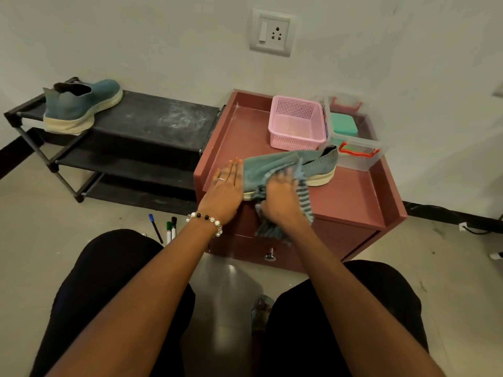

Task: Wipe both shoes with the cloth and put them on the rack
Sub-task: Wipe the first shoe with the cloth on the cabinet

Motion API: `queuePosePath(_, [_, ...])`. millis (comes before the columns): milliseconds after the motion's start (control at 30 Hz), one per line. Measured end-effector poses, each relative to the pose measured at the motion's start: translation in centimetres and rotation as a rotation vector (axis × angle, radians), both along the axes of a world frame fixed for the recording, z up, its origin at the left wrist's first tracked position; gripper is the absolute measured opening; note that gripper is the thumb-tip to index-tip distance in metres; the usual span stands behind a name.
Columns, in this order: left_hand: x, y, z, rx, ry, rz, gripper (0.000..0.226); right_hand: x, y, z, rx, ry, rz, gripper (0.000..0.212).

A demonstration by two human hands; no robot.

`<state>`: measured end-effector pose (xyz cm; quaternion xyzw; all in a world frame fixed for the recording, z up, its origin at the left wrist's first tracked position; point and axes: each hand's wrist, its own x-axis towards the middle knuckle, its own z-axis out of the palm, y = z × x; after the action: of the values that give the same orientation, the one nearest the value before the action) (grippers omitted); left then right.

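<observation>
Head view: left hand (227, 186) flat, fingers straight, pressing the toe end of a teal shoe (317, 165) lying on the maroon worktop (351, 202). Right hand (281, 202) blurred, fingers curled into a striped blue-grey cloth (304, 202) draped over the shoe's side and hanging past the worktop's front edge. Second teal shoe (81, 104) already standing on the top shelf of the black rack (152, 118), at its left end. Behind the held shoe, a pink basket (296, 123) and a clear lidded box (353, 137). On the floor, markers (167, 229).
</observation>
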<state>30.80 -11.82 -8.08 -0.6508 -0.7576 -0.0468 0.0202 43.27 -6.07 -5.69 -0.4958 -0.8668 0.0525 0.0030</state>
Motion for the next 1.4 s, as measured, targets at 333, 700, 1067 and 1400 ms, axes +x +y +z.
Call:
queuePosePath(333, [0.0, 0.0, -0.1, 0.011, -0.03, 0.02, 0.078, 4.7, 3.8, 2.2, 0.05, -0.011, 0.07, 0.061])
queuePosePath(700, [0.1, -0.1, -0.1, -0.018, -0.085, 0.013, 0.078, -1.1, -2.0, 1.3, -0.118, 0.061, 0.248, 0.062])
queuePosePath(1067, [0.4, 0.0, 0.1, -0.008, -0.007, 0.012, 0.081, 1.6, 0.0, 0.0, 0.104, -0.116, -0.083, 0.067])
queuePosePath(1400, [-1.2, -0.3, 1.3, -0.102, 0.042, -0.067, 0.078, 2.2, 1.9, 0.1, -0.056, 0.175, 0.19, 0.065])
